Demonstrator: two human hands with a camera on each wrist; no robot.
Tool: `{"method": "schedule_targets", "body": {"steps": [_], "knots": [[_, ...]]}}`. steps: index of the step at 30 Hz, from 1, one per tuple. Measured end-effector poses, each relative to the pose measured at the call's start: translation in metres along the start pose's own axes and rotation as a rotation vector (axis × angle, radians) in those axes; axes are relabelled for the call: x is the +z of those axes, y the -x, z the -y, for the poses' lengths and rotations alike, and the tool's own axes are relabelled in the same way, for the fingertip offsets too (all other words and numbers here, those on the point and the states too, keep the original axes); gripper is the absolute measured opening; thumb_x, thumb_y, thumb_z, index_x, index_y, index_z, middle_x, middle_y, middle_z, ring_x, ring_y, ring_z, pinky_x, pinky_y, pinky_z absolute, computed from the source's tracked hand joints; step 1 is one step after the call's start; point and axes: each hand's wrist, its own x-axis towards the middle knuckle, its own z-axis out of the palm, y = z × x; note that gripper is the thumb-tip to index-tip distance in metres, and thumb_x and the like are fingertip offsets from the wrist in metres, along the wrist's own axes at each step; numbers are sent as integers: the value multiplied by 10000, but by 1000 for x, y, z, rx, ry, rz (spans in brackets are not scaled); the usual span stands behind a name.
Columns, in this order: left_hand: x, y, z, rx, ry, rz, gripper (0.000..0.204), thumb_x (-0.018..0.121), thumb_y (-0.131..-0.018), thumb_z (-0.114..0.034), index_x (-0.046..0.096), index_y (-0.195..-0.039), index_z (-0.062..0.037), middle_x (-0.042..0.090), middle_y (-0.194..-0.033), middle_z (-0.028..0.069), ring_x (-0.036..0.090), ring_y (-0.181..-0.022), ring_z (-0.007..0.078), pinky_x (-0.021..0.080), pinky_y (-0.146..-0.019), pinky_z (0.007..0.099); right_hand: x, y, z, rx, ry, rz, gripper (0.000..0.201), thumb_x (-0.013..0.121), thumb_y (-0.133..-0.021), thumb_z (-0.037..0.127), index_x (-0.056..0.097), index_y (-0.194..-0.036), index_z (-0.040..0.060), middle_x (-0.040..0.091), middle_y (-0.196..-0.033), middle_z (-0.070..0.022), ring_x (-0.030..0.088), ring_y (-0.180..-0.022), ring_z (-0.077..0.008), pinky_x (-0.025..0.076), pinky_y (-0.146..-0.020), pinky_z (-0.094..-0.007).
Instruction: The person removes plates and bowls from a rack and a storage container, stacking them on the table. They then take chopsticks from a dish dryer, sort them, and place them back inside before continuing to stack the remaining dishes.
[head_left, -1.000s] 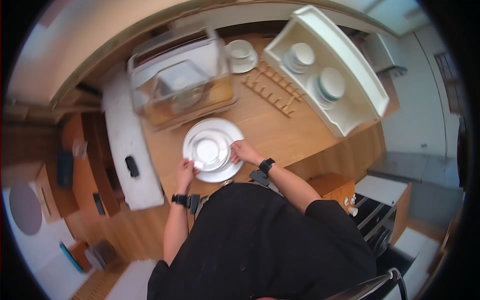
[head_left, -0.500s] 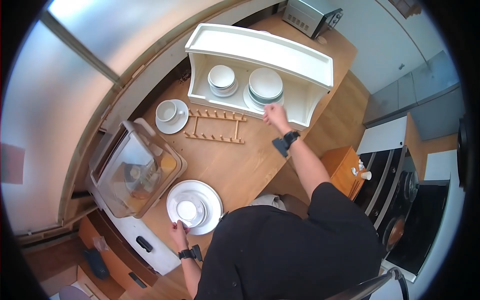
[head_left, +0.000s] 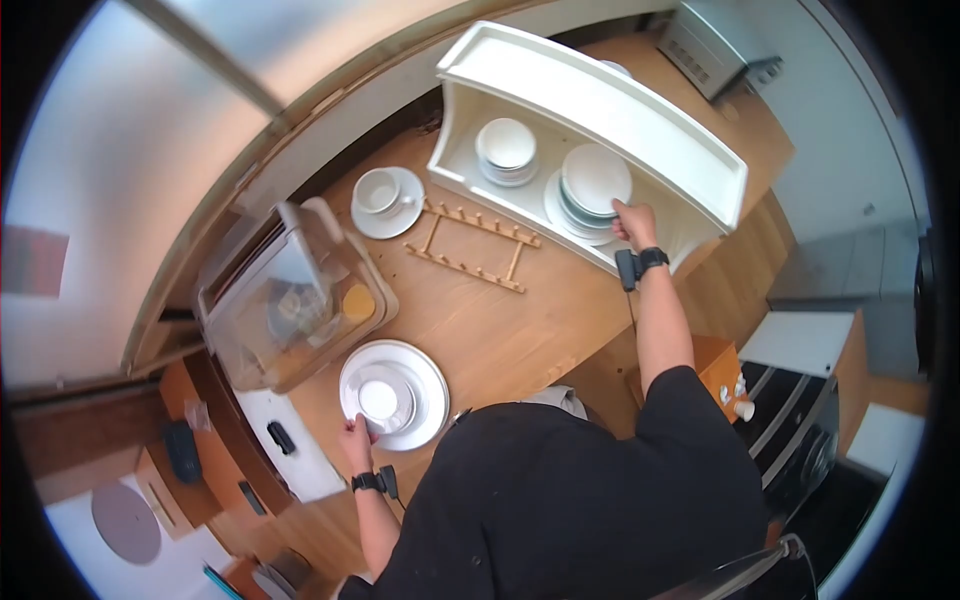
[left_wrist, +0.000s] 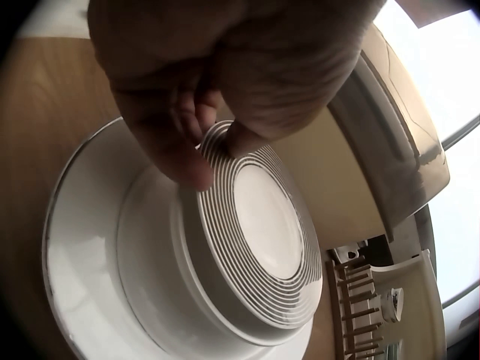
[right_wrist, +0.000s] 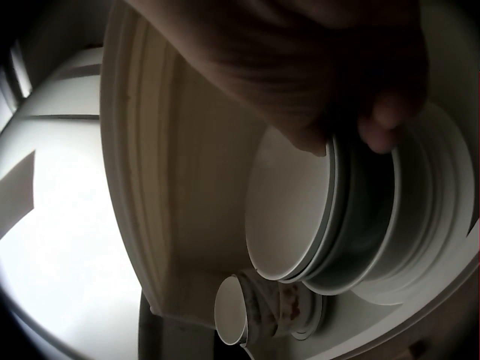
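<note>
My left hand [head_left: 356, 443] pinches the edge of a small plate [left_wrist: 266, 217] ringed with thin grey lines. The small plate tilts over a larger white plate [head_left: 432, 375] on the table, with another white dish between them. Inside the white shelf unit, my right hand [head_left: 636, 222] holds the near edge of a stack of bowls [head_left: 597, 178]. In the right wrist view its thumb lies at the rim of the pale top bowl [right_wrist: 289, 210], fingers over the outer side. White plates lie under these bowls.
The white shelf unit [head_left: 590, 85] also holds a smaller bowl stack [head_left: 506, 145]. A wooden peg rack [head_left: 464, 268] and a cup [head_left: 378, 190] on a saucer stand before and beside it. A clear lidded box [head_left: 290, 320] is at the left; a silver appliance [head_left: 700, 50] stands far right.
My right hand has left the plates, reached over to the shelf unit and taken hold at the bowl stack's rim. My left hand stays on the small plate; the head view has turned.
</note>
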Motion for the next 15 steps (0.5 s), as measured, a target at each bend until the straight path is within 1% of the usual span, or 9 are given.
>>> {"method": "schedule_targets", "body": {"steps": [1,2,3,4,6,10,13,15], "knots": [[0,0,3,-8,2,8,238,656,-941,-238,557,-874,-33,554,-713,11,546,-533,99,517,-456,254,0,-3,-2,-1,-14,28,369,695,-880,304,651,-788,-51,652,-643,-94,618,-498,-155,456,-400,-280],[-1,-1,7,-13,4,18,243,658,-940,-233,562,-887,-16,562,-717,17,552,-539,101,518,-451,256,1,-7,-2,22,21,56,336,688,-904,301,631,-824,-20,641,-685,-82,591,-513,-139,441,-414,-260],[0,-3,10,-15,7,31,250,659,-939,-229,567,-901,1,569,-722,24,558,-545,104,518,-447,259,0,-8,0,14,37,66,328,680,-907,291,632,-832,-25,644,-690,-86,593,-519,-140,445,-420,-259],[1,-5,12,-3,6,22,253,660,-940,-227,572,-903,8,575,-719,29,561,-533,108,517,-445,260,1,-12,0,24,52,71,296,657,-913,254,631,-840,-31,646,-691,-89,593,-519,-142,445,-423,-259],[2,-5,16,18,-2,13,260,661,-943,-222,583,-907,24,588,-714,40,567,-509,117,515,-443,264,-3,-16,4,36,68,105,230,570,-922,175,622,-916,-49,652,-703,-98,605,-527,-146,453,-423,-257],[0,-3,19,73,14,34,273,668,-940,-214,586,-848,30,594,-666,56,588,-502,127,512,-437,278,-10,-20,17,28,91,131,248,480,-924,113,589,-1041,-76,665,-768,-121,647,-573,-160,481,-432,-256],[0,-5,23,104,28,23,262,674,-935,-205,581,-853,26,595,-650,53,602,-510,131,505,-435,277,-16,-17,20,-62,111,143,267,455,-926,95,572,-1078,-90,670,-805,-128,665,-602,-167,495,-443,-256],[-1,-3,21,98,43,25,256,677,-932,-199,576,-859,24,602,-660,55,610,-516,130,502,-436,277,-20,-11,21,-93,139,105,259,450,-926,91,580,-1059,-89,666,-780,-123,654,-591,-158,482,-440,-252]]}}
